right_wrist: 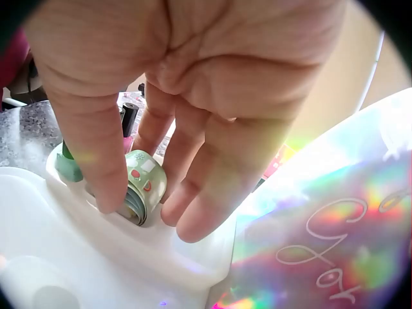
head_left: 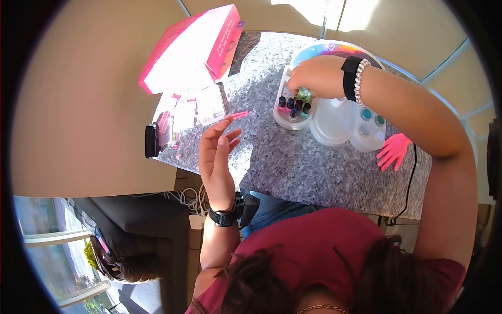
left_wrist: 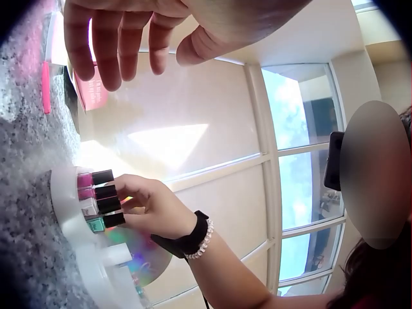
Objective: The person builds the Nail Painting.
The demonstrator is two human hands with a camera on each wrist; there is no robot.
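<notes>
My right hand [head_left: 316, 77] reaches into the left compartment of a white plastic case [head_left: 334, 137]. Its thumb and fingers pinch a light green roll [right_wrist: 147, 174] with small printed shapes, coiled like a strip of stickers. Several nail polish bottles [head_left: 295, 106] with black caps stand in that compartment beside the hand; pink and teal ones show in the left wrist view. The case's raised lid [right_wrist: 322, 257] has a shiny rainbow surface. Held in the air over the near left of the table, my left hand [head_left: 217, 162] holds nothing, its fingers loosely bent.
A pink box [head_left: 191, 49] stands at the back left, with clear packages [head_left: 209, 104] before it. A pink stick [head_left: 238, 114] lies on the speckled table [head_left: 308, 172]. Right of the case are a pink hand-shaped piece [head_left: 395, 150] and a black cord [head_left: 413, 180].
</notes>
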